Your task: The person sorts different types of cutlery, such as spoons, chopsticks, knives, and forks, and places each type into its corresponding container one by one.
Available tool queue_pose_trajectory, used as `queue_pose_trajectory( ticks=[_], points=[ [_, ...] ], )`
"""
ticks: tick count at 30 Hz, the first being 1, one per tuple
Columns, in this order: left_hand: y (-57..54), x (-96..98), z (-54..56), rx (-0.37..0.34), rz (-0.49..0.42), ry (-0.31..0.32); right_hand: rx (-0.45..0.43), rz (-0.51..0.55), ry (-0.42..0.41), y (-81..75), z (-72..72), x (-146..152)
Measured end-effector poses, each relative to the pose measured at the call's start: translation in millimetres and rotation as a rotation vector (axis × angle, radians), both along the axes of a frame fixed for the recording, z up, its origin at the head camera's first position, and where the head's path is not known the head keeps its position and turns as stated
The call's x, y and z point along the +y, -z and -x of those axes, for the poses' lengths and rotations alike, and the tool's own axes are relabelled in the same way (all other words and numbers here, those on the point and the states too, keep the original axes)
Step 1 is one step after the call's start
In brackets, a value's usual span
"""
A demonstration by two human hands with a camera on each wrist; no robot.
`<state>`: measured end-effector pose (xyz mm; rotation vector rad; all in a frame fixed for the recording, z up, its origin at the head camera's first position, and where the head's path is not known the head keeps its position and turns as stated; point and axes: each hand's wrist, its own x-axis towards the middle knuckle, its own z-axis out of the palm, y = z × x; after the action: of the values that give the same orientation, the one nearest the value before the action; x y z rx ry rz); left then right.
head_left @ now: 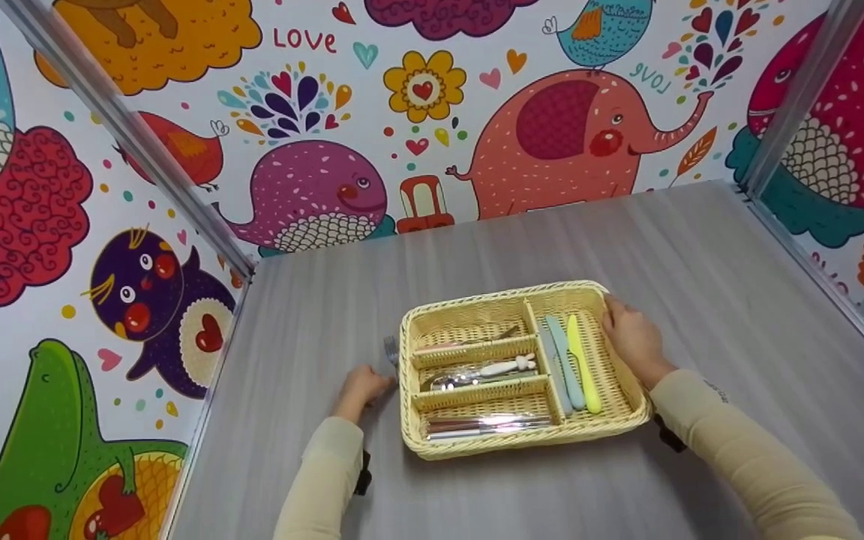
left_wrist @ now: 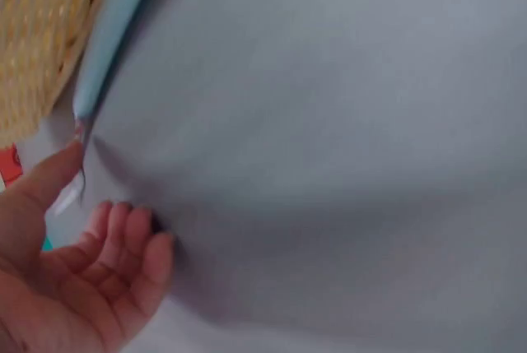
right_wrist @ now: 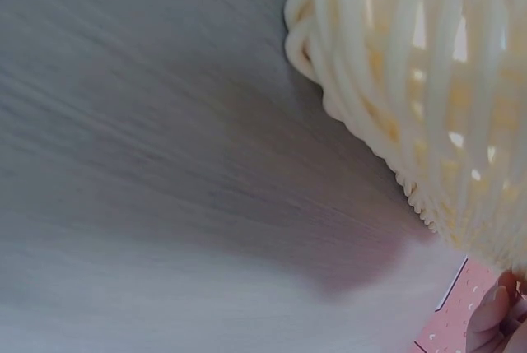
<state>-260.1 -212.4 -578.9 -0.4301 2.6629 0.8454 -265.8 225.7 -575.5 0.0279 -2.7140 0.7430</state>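
A cream wicker cutlery basket (head_left: 522, 442) with several compartments stands on the grey table. My right hand (head_left: 633, 337) grips its right rim; in the right wrist view the fingers (right_wrist: 492, 312) show at the edge of the weave. My left hand (head_left: 363, 386) is beside the basket's left wall, near a fork (head_left: 391, 348). The left wrist view shows that fork's light blue handle (left_wrist: 115, 28) along the basket, with the thumb tip at its neck and the other fingers loosely bent, apart from it. Yellow-green (head_left: 583, 367) and blue knives (head_left: 563, 367) lie in the right compartment.
A spoon with a white animal-shaped handle (head_left: 508, 367) lies in the middle left compartment. Long, shiny sticks (head_left: 488, 427) fill the near one. Printed wall panels (head_left: 432, 150) and metal corner posts (head_left: 124, 135) border the table (head_left: 312, 300) at the back and sides.
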Motion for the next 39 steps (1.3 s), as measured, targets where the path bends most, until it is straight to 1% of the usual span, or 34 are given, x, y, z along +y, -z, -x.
queue_pose_trajectory(
  ticks=[1,3,6,11,17,20,24,26,27,28,29,31,32,33,34,35,36,37,38,39],
  points=[
    [-2.7,4.4,-4.3,0.020,0.012,0.008,0.000,-0.002,-0.002,-0.5,0.3,0],
    [-4.8,10.4,-9.5,0.052,0.032,0.019,0.002,-0.004,-0.009,-0.8,1.3,0],
    [-8.7,17.3,-12.2,0.057,0.055,0.019,0.008,-0.010,-0.013,-0.5,2.4,-1],
    [-10.9,21.9,-10.0,-0.006,0.035,0.008,0.017,-0.006,-0.003,2.3,2.6,0],
    [-14.1,21.8,-7.7,-0.084,-0.068,-0.063,0.005,-0.005,0.004,2.7,2.7,-1],
    [-17.5,20.0,-6.7,-0.088,-0.102,-0.056,0.007,-0.006,0.005,2.3,2.5,-1],
    [-27.2,13.7,-3.5,-0.066,-0.111,-0.085,0.008,-0.008,-0.004,1.9,1.9,-2],
    [-31.5,7.9,2.3,-0.045,-0.096,-0.092,0.012,-0.009,-0.007,1.7,1.7,-2],
    [-24.4,-0.4,9.5,0.000,-0.104,-0.067,0.016,-0.010,-0.008,1.7,1.6,-2],
    [-21.2,-6.3,16.3,0.014,-0.096,-0.055,0.020,-0.011,-0.008,1.8,1.5,-2],
    [-15.2,-13.4,24.6,0.032,-0.088,-0.034,0.022,-0.010,-0.009,1.7,1.5,-2],
    [3.3,-30.6,45.8,0.066,-0.070,0.015,0.019,-0.010,-0.006,1.8,1.2,-2],
    [16.9,-40.6,58.7,0.103,-0.056,0.044,0.017,-0.011,-0.003,1.8,1.2,-2],
    [28.3,-49.3,70.0,0.143,-0.040,0.070,0.016,-0.011,-0.001,1.8,1.1,-2],
    [30.8,-53.3,78.3,0.162,-0.003,0.082,0.014,-0.012,0.003,1.9,1.0,-2],
    [35.4,-58.9,85.6,0.221,0.013,0.117,0.011,-0.011,0.005,1.9,1.0,-1],
    [37.4,-62.9,91.2,0.295,0.030,0.158,0.013,-0.010,0.007,2.1,1.0,-1],
    [28.8,-60.7,91.4,0.334,0.060,0.177,0.015,-0.010,0.006,2.1,1.1,-1],
    [16.7,-55.8,89.2,0.362,0.096,0.192,0.015,-0.010,0.004,2.3,1.2,-1],
    [-3.6,-47.0,82.1,0.367,0.122,0.202,0.013,-0.009,0.003,2.5,1.2,-1]
  ],
)
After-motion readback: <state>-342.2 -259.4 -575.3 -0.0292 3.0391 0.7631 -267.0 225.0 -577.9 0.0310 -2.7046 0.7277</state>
